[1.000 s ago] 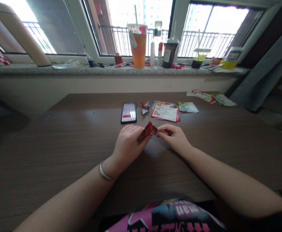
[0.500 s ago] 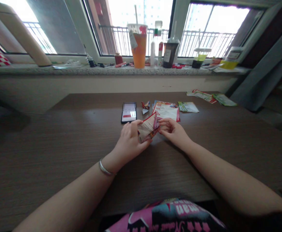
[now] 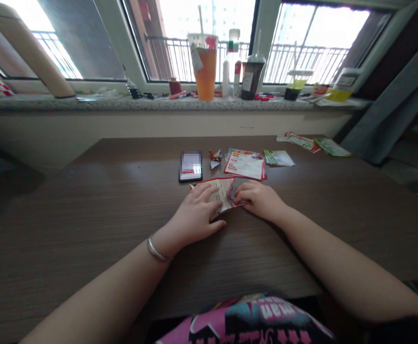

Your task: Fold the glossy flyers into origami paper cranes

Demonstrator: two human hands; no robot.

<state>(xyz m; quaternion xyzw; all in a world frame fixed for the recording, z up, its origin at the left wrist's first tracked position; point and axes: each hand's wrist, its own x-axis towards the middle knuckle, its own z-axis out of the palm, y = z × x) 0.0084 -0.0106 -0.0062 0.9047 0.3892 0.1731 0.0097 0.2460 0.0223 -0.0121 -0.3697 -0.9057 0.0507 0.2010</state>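
A creased paper leaflet with a red edge and printed text lies on the table in front of me. My left hand rests over its left part, palm down, fingers stretched out and thumb apart. At the leaflet's right end, my right hand has its fingers curled in and pressed together on the folded portion. Just beyond sit a smartphone, a small folded paper piece in several colours, and a stack of red-edged printed sheets.
Green and white cards lie right of the stack, with more leaflets at the far right edge. On the windowsill stand a tall orange drink, a dark drink cup and bottles. A grey curtain hangs at right.
The leaflet has come down from a raised, tilted position to lie flatter on the table. My left hand has let go its grip and flattened onto it; my right fingers have curled in.
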